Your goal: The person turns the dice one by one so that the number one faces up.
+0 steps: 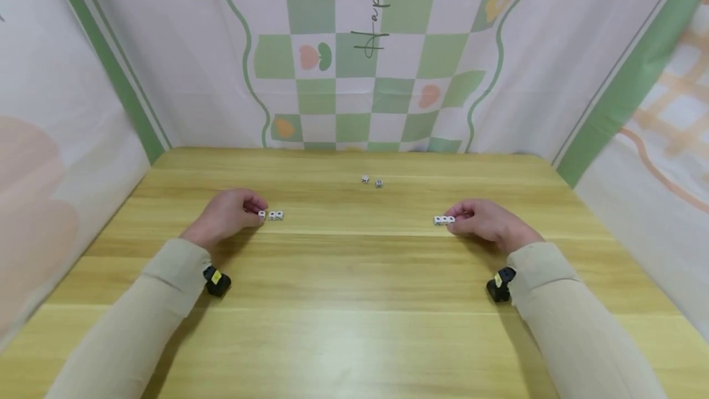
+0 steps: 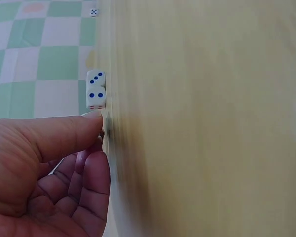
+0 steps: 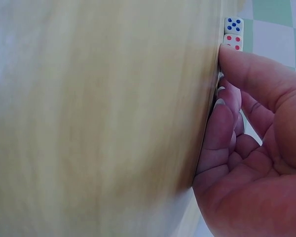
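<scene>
On the tabletop (image 1: 354,276), a left die (image 1: 262,215) is pinched between thumb and fingers of the left hand (image 1: 226,217), a narrow gap separating it from the left pair (image 1: 279,216), whose dice touch. The end die (image 1: 451,220) of the right row (image 1: 444,220) is pinched likewise by the right hand (image 1: 487,221); three dice are lined up there, touching. Outer-end grips seem to be used so that the inward sides are unobstructed. The far dice (image 1: 379,183) are placed farther back, between the hands, held by neither.

Both groups are shown together only in the head view, a dark spot on each upper face. In the left wrist view, three and two blue pips are revealed on the left pair; a distant die (image 2: 93,12) is also seen, but which one cannot be told. In the right wrist view, blue and red pips are revealed on the right row, while the end die is hidden by the thumb.
</scene>
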A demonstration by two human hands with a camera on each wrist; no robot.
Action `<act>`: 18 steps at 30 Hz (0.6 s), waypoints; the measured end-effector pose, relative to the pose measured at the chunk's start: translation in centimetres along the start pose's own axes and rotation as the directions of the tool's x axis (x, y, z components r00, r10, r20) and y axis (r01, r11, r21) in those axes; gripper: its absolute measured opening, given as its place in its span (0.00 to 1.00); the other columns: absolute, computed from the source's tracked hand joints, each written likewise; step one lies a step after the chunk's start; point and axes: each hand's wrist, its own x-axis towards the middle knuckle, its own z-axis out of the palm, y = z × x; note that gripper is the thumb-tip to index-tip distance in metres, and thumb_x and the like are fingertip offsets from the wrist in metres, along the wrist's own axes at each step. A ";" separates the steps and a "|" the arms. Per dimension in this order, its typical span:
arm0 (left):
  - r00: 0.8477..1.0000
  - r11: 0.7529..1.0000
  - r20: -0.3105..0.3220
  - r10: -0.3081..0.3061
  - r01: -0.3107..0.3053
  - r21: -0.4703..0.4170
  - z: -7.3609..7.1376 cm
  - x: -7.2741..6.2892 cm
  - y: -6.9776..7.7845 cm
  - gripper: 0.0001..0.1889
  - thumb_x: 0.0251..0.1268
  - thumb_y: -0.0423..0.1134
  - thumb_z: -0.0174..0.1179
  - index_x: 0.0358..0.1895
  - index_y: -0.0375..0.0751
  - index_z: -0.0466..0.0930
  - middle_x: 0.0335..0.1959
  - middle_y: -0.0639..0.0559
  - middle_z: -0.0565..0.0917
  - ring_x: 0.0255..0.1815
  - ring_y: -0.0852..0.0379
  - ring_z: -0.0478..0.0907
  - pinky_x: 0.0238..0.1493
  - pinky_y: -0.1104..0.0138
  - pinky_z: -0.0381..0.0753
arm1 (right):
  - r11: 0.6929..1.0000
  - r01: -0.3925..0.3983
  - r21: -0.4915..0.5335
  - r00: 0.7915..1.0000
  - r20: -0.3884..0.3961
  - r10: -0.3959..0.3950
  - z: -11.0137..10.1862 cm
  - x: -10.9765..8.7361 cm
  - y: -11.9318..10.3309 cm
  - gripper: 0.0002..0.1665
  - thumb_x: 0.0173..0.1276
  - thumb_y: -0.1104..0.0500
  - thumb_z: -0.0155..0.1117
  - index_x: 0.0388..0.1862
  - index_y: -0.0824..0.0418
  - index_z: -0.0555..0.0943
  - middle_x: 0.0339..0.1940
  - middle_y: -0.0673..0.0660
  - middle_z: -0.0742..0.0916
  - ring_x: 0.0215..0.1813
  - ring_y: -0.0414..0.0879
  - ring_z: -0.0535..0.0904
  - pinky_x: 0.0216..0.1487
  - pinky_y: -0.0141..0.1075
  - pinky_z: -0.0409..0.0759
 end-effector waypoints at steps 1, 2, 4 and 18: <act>1.000 1.000 0.004 0.000 0.000 -0.001 0.1 0.0 0.1 0.09 0.67 0.33 0.68 0.49 0.38 0.86 0.45 0.45 0.87 0.48 0.48 0.81 0.54 0.53 0.80 | 1.000 -0.004 0.004 1.000 0.002 0.004 0.0 0.0 0.0 0.23 0.71 0.60 0.71 0.60 0.70 0.79 0.42 0.52 0.82 0.41 0.44 0.73 0.41 0.33 0.74; 1.000 1.000 0.007 0.000 0.000 -0.001 0.2 0.1 0.1 0.09 0.67 0.33 0.68 0.48 0.38 0.86 0.44 0.45 0.87 0.47 0.49 0.81 0.54 0.54 0.79 | 1.000 -0.007 0.006 1.000 0.004 0.007 0.0 0.0 0.0 0.23 0.71 0.60 0.71 0.60 0.70 0.79 0.42 0.52 0.82 0.41 0.44 0.73 0.41 0.33 0.74; 1.000 1.000 0.013 -0.001 0.001 0.000 0.3 0.2 0.2 0.09 0.67 0.32 0.68 0.48 0.39 0.86 0.44 0.46 0.87 0.46 0.49 0.81 0.53 0.55 0.79 | 1.000 -0.014 0.010 1.000 0.005 0.014 0.0 -0.1 0.0 0.23 0.71 0.60 0.71 0.60 0.70 0.79 0.41 0.52 0.82 0.41 0.44 0.73 0.42 0.33 0.74; 0.999 0.999 0.026 -0.042 0.042 0.005 0.7 0.4 0.7 0.06 0.68 0.32 0.68 0.46 0.42 0.88 0.42 0.48 0.85 0.44 0.51 0.77 0.49 0.58 0.76 | 1.000 -0.006 0.014 1.000 0.003 0.006 0.0 0.1 0.2 0.24 0.72 0.61 0.69 0.62 0.71 0.78 0.43 0.52 0.82 0.41 0.43 0.73 0.41 0.33 0.74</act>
